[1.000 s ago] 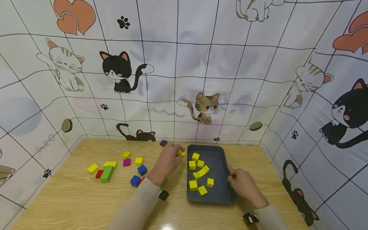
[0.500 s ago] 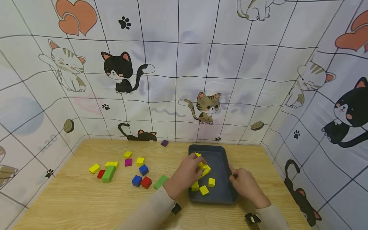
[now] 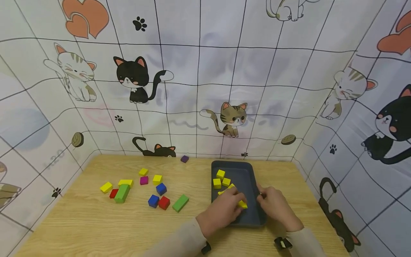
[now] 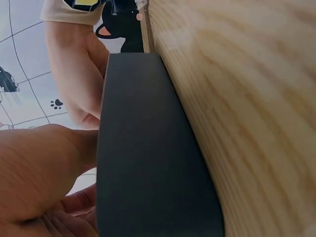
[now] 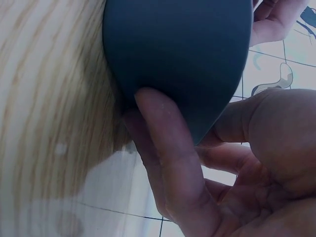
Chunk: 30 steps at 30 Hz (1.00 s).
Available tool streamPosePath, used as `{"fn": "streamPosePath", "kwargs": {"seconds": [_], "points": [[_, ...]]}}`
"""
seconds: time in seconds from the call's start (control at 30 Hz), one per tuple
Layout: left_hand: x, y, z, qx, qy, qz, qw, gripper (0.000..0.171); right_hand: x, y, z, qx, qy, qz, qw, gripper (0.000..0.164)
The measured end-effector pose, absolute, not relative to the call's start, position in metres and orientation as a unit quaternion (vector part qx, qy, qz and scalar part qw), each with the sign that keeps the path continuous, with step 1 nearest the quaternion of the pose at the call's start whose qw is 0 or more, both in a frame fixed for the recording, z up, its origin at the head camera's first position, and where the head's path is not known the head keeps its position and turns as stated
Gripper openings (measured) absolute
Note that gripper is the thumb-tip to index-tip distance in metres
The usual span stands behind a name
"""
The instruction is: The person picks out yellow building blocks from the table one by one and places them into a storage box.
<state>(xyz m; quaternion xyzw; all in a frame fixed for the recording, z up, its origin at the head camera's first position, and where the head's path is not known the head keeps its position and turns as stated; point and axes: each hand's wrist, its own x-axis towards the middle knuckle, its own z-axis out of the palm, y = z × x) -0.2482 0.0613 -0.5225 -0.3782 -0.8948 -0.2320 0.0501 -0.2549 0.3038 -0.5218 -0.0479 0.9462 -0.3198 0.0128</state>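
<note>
A dark grey tray point(image 3: 250, 171) lies on the table with several yellow blocks in it, among them a yellow cube point(image 3: 220, 174) near its far left corner. Inside the tray's near half, my left hand point(image 3: 223, 208) pinches a yellow block point(image 3: 242, 204) at its fingertips; the hand hides other blocks. My right hand point(image 3: 278, 207) grips the tray's right rim, and the right wrist view shows its fingers point(image 5: 168, 133) against the outer wall. The left wrist view is mostly filled by the tray's outside wall point(image 4: 143, 148), so the held block is hidden there.
Left of the tray lie loose blocks: a green block point(image 3: 181, 203), a red cube point(image 3: 164, 202), a blue cube point(image 3: 153, 201), a magenta block point(image 3: 144, 180), several yellow ones and another green block point(image 3: 122, 193). A purple block point(image 3: 184, 159) sits by the cat-patterned back wall.
My left hand has carried a yellow block from the table left of the tray, over its rim, into the tray's near right part. The right hand has kept its grip on the rim.
</note>
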Motion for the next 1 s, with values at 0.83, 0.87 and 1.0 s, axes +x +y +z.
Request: {"fn": "streamPosePath", "kwargs": {"seconds": [0.83, 0.87, 1.0], "points": [[-0.237, 0.091, -0.524, -0.433, -0.877, -0.205, 0.031, 0.024, -0.254, 0.305, -0.519, -0.058, 0.941, -0.332, 0.023, 0.057], [-0.236, 0.092, -0.524, -0.432, -0.878, -0.202, 0.031, 0.024, -0.254, 0.305, -0.519, -0.057, 0.941, -0.331, 0.024, 0.057], [-0.234, 0.094, -0.524, -0.428, -0.882, -0.193, 0.033, 0.024, -0.254, 0.304, -0.52, -0.053, 0.942, -0.331, 0.027, 0.058]]}}
